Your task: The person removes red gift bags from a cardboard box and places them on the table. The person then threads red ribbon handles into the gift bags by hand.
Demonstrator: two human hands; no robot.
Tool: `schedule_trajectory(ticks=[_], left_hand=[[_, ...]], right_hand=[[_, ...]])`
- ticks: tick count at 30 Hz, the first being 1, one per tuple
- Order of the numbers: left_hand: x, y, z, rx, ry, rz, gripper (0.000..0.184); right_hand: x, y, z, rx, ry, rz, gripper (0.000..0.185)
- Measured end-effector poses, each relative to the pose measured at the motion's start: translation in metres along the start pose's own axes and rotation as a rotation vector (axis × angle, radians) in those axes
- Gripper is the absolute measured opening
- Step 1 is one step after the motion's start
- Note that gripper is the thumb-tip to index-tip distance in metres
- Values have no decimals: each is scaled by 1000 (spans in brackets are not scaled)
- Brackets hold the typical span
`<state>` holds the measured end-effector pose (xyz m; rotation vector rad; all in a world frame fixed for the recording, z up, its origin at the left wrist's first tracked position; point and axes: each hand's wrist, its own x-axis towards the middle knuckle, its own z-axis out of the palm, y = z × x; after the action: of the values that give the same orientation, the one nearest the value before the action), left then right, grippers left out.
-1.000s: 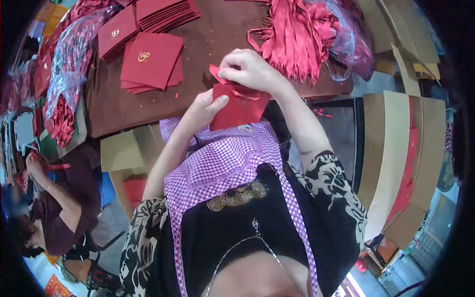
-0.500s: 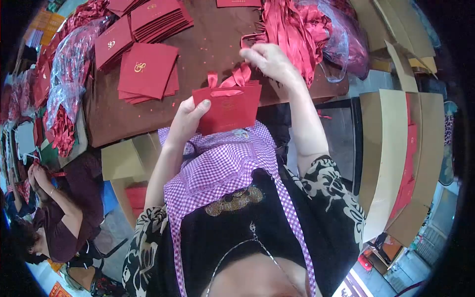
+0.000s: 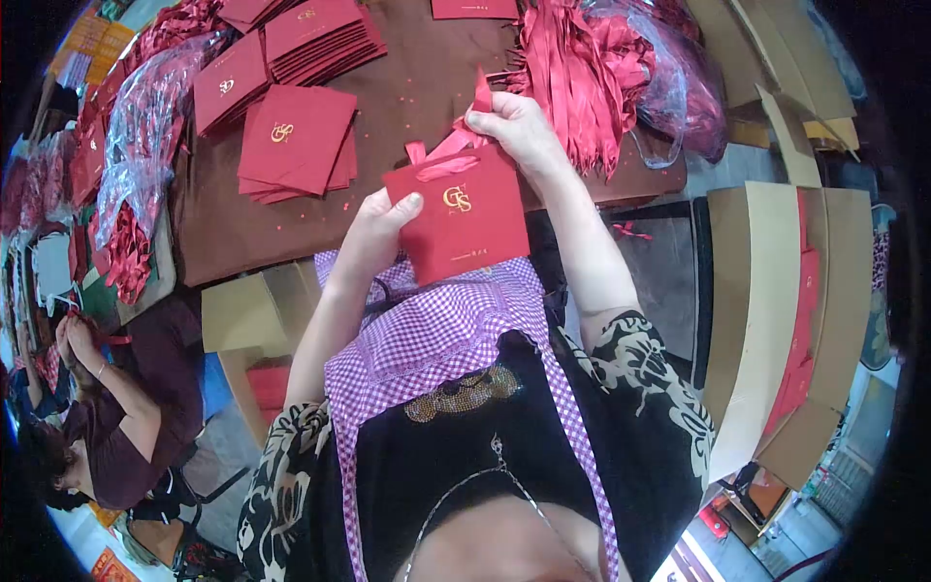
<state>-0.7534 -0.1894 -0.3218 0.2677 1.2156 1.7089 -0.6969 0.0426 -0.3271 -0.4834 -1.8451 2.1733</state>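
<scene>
A small red gift bag [image 3: 465, 218] with a gold monogram is in front of me, tilted over the table's near edge. My left hand [image 3: 376, 231] grips its left side, thumb on the front face. Above its upper edge runs a pink-red ribbon [image 3: 451, 147]. My right hand [image 3: 516, 128] pinches this ribbon near the bag's upper right corner, and a short ribbon end sticks up above the fingers. Just beyond that hand lies a thick bundle of red ribbons [image 3: 572, 87], partly in clear plastic.
Stacks of flat red bags [image 3: 296, 141] lie on the brown table [image 3: 233, 238] to the left, beside plastic-wrapped ribbons [image 3: 145, 126]. Cardboard boxes [image 3: 737, 330] with red bags stand at right. Another person [image 3: 116, 407] works at lower left.
The bag has turned its front face more toward me, so its gold monogram shows clearly. My right hand has moved slightly right and down, and a ribbon end now stands above its fingers.
</scene>
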Motion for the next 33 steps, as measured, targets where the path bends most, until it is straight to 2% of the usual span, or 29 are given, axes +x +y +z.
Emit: schedule_trajectory(ticks=[3, 5, 6, 7, 8, 9, 11, 13, 14, 15, 17, 18, 19, 21, 28, 30, 31, 33], left_hand=[[3, 1, -3, 30, 32, 45, 32], [4, 5, -1, 71, 83, 118, 31], [4, 8, 1, 110, 134, 181, 30], [5, 12, 3, 105, 146, 193, 30], [6, 18, 4, 112, 172, 226, 28], [8, 23, 4, 120, 197, 257, 27], [17, 24, 2, 104, 171, 304, 28], [14, 41, 18, 113, 146, 270, 33], [17, 42, 19, 13, 13, 273, 40], [20, 44, 18, 11, 10, 279, 40], [25, 48, 15, 133, 56, 329, 39], [27, 52, 16, 276, 127, 369, 38], [30, 53, 14, 276, 125, 369, 38], [36, 50, 5, 307, 300, 371, 35], [36, 38, -10, 296, 365, 342, 34], [42, 26, -19, 294, 370, 372, 38], [42, 23, -18, 298, 391, 394, 36], [45, 14, -23, 452, 389, 360, 30]], right_hand=[[4, -2, -5, -101, 46, -55, 25], [-8, -25, -7, -824, 216, -256, 40], [-17, -38, -4, -919, 154, -316, 52], [-26, -46, -5, -1046, -15, -507, 63], [-35, -48, -2, -1137, -226, -487, 76], [-53, -61, 10, -1182, -357, -565, 88], [-75, -50, 30, -1284, -470, -475, 88], [-75, -33, 35, -1211, -366, -517, 80], [-71, -22, 30, -1063, -254, -566, 66], [-69, -14, 29, -755, -76, -499, 47], [-69, -11, 20, -117, 69, -190, 35], [-66, -12, 16, 66, 156, -107, 36], [-63, -17, 17, 488, 91, -110, 42], [-62, -16, 11, 511, 55, -112, 45], [-53, -17, 2, 615, 83, 49, 43], [-37, -32, -5, 484, 176, 115, 40], [-24, -40, -13, 483, 182, 93, 40], [17, -59, -36, 197, 167, -127, 39]])
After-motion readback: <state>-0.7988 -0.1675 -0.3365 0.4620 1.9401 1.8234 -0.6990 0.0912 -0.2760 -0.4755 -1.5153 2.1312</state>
